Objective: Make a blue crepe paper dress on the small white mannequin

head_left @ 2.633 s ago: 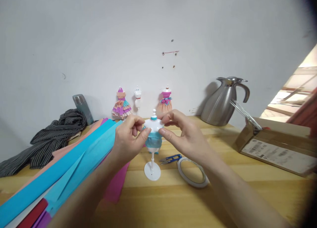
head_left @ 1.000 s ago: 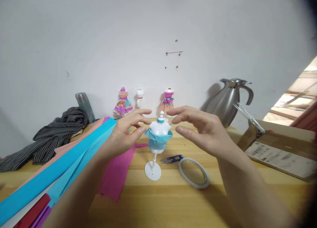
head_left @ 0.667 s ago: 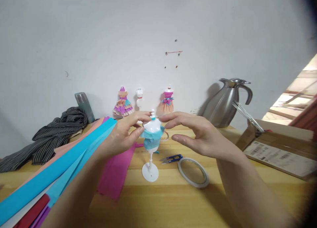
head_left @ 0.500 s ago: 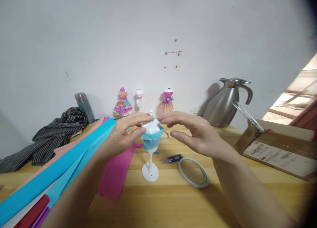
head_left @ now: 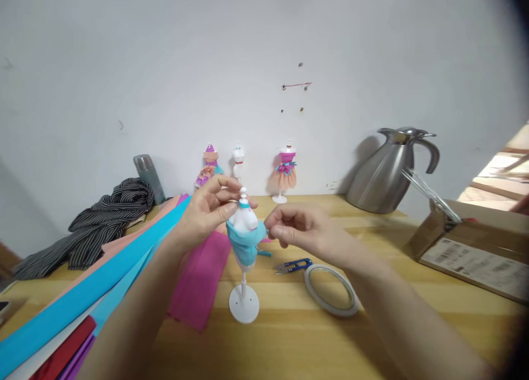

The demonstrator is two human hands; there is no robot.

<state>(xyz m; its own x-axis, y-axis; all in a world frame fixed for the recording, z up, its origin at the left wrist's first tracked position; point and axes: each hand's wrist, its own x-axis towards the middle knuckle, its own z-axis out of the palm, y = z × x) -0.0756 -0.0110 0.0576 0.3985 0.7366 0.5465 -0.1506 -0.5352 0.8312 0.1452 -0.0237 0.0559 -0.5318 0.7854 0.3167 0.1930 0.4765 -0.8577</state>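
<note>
A small white mannequin (head_left: pixel 244 220) stands upright on a round white base, with blue paper (head_left: pixel 246 245) wrapped round its torso and a blue band at its neck. My left hand (head_left: pixel 210 206) is at the mannequin's neck and shoulder, thumb in front and fingers behind, closed round it. Beside the flared right edge of the blue paper, my right hand (head_left: pixel 295 226) has its fingers curled together; whether they pinch the paper's edge is too small to make out. Blue snips (head_left: pixel 293 266) and a roll of white tape (head_left: pixel 330 290) lie to the right of the base.
Coloured paper strips (head_left: pixel 103 270) and a pink sheet (head_left: pixel 200 281) lie at the left, near a striped cloth (head_left: pixel 111 220) and a flask (head_left: pixel 149 176). Dressed mannequins (head_left: pixel 285 171) stand along the wall. A steel jug (head_left: pixel 382 173) and cardboard box (head_left: pixel 475 253) are at the right.
The mannequin is nearer, and its neck band now shows. My left hand has closed at its neck. My right hand has lowered beside the blue paper, fingers curled in. The view has shifted slightly left.
</note>
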